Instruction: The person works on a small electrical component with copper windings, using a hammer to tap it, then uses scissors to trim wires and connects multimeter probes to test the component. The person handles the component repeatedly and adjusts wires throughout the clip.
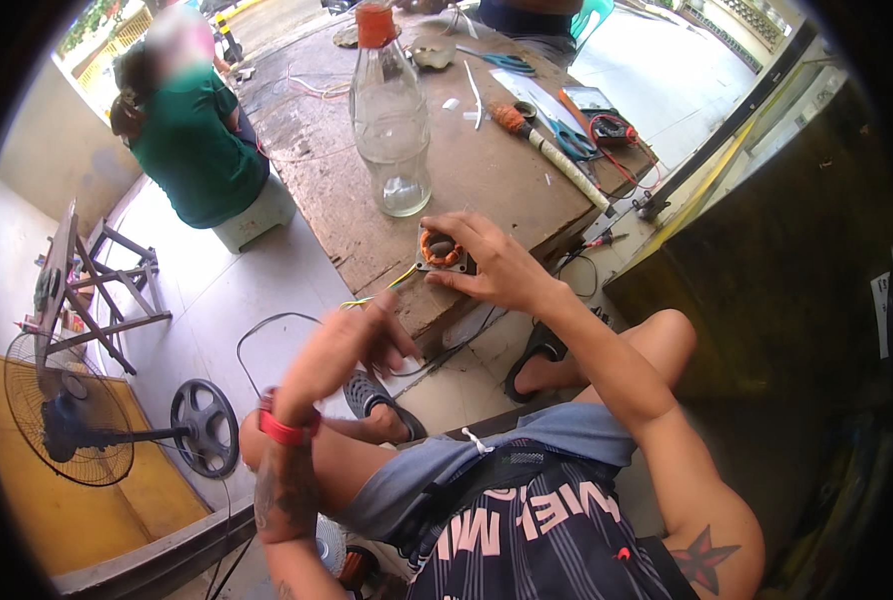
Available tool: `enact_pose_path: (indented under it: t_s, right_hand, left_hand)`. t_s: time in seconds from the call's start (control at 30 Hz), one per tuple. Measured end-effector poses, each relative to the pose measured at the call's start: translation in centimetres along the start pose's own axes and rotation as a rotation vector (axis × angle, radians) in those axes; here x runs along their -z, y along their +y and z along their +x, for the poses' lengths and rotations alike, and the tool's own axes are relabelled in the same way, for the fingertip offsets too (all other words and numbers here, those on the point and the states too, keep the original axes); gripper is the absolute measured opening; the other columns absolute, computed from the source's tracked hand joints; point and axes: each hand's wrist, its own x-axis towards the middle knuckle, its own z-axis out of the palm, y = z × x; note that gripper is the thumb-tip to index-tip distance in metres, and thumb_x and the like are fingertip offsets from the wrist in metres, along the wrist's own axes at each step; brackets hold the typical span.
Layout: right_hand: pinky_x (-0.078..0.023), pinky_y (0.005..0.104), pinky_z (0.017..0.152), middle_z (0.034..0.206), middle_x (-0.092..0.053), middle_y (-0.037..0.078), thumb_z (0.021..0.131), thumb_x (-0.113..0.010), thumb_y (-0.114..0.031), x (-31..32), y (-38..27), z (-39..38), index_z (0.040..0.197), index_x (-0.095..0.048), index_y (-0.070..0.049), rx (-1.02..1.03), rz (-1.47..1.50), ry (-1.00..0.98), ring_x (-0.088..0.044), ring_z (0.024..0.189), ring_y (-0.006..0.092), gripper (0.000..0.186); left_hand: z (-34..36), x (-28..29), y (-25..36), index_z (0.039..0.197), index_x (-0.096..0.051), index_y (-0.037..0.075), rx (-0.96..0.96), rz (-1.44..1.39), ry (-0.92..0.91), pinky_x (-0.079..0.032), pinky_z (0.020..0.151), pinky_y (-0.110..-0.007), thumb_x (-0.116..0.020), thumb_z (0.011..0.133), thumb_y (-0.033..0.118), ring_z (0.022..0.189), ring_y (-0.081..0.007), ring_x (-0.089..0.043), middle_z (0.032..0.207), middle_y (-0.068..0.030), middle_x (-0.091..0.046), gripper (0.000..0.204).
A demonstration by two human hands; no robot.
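From the head view, our right hand (502, 262) has thumb and fingers clamped about the wound stator (430, 246), which sits on the tabletop (502, 190) by its near corner, while our left hand (359, 335), below the left edge, is too blurred for us to tell whether it holds the thin yellow-and-green wires (403, 277). To steady it well, we should press on the squarish metal frame (459, 267) rather than the coils (435, 260) (orange, rounded, probably easy to scuff), leaving the wires slack. Beneath lies worn brown wood; beyond stands a clear, waisted glass bottle (392, 130).
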Motion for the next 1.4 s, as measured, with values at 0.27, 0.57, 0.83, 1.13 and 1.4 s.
enact_pose_path:
  t_s: [0.27,0.57,0.83,1.13,1.4]
  right_hand:
    - [-0.05,0.0459,0.107,0.138,-0.059,0.013,0.078,-0.087,-0.022,2.0,-6.3,-2.4,0.138,-0.056,-0.015,0.284,0.03,-0.006,-0.058,0.129,0.0376,0.068]
    - [-0.05,0.0401,0.112,0.126,-0.056,-0.003,0.079,-0.078,-0.014,1.0,-8.8,-7.1,0.108,-0.073,-0.021,0.558,-0.395,0.298,-0.048,0.123,0.0195,0.03]
    - [-0.041,0.0409,0.111,0.115,-0.057,0.001,0.082,-0.071,-0.015,0.1,-10.6,-8.1,0.113,-0.071,-0.011,0.32,-0.561,0.093,-0.052,0.113,0.02,0.03]
    - [-0.046,0.0441,0.105,0.122,-0.063,0.014,0.089,-0.079,-0.022,2.9,-9.7,-5.9,0.127,-0.066,-0.01,0.124,-0.087,0.054,-0.059,0.114,0.0311,0.041]
    - [-0.055,0.0406,0.087,0.099,-0.072,0.008,0.091,-0.076,-0.015,1.8,-9.3,-5.0,0.107,-0.074,-0.008,0.159,0.118,-0.011,-0.067,0.099,0.03,0.018]
  left_hand:
    - [3.8,-12.1,-3.1,0.148,-0.053,0.004,-0.854,-1.484,-0.262,-0.051,0.108,-0.045,-0.046,0.098,0.079,0.121,-0.0236,-0.065,0.133,-0.0122,-0.067,0.09]
    - [1.6,-15.4,-2.5,0.15,-0.047,0.012,-0.72,-1.54,0.005,-0.056,0.1,-0.041,-0.049,0.104,0.067,0.112,-0.0259,-0.067,0.124,-0.0186,-0.068,0.071]
    - [3.6,-15.9,-4.1,0.135,-0.058,0.011,-0.77,-1.436,0.345,-0.052,0.107,-0.043,-0.048,0.108,0.059,0.118,-0.0295,-0.066,0.123,-0.0188,-0.069,0.056]
    - [3.5,-15.7,-5.9,0.137,-0.055,0.014,-0.592,-1.477,0.209,-0.058,0.095,-0.038,-0.047,0.107,0.063,0.106,-0.021,-0.069,0.119,-0.0109,-0.07,0.058]
    - [2.3,-16.5,-5.8,0.139,-0.057,0.016,-0.621,-1.458,0.069,-0.049,0.108,-0.04,-0.044,0.107,0.064,0.125,-0.0163,-0.061,0.131,-0.0028,-0.064,0.059]
